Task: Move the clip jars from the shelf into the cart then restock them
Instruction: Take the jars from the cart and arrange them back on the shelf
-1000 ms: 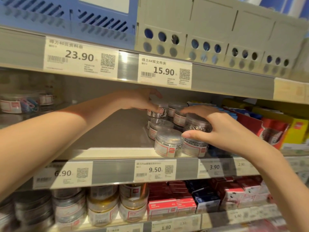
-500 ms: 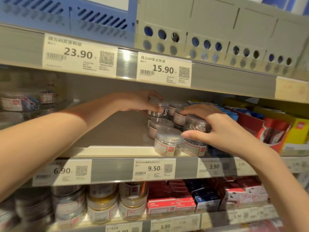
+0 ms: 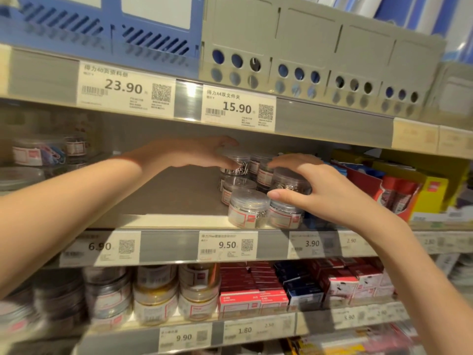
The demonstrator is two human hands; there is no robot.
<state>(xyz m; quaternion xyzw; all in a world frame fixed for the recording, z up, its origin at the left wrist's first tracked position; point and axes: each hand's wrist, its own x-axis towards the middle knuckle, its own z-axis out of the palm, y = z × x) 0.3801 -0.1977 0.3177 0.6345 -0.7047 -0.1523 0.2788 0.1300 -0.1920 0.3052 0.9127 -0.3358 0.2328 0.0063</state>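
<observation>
On the middle shelf (image 3: pixel 179 196), the right hand (image 3: pixel 325 193) curls its fingers around the top clip jar (image 3: pixel 289 181) of the front stack. The left hand (image 3: pixel 194 155) holds a rear clip jar (image 3: pixel 235 166), it seems, with its thumb on the front. More jars (image 3: pixel 247 208) stand beside.

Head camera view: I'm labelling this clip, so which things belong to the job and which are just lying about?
Job:
- clip jars on the middle shelf
- left hand, holding a rear upper jar
- right hand, holding a stacked front jar

Lying about:
- red boxes
- grey file boxes
- price tags
</observation>
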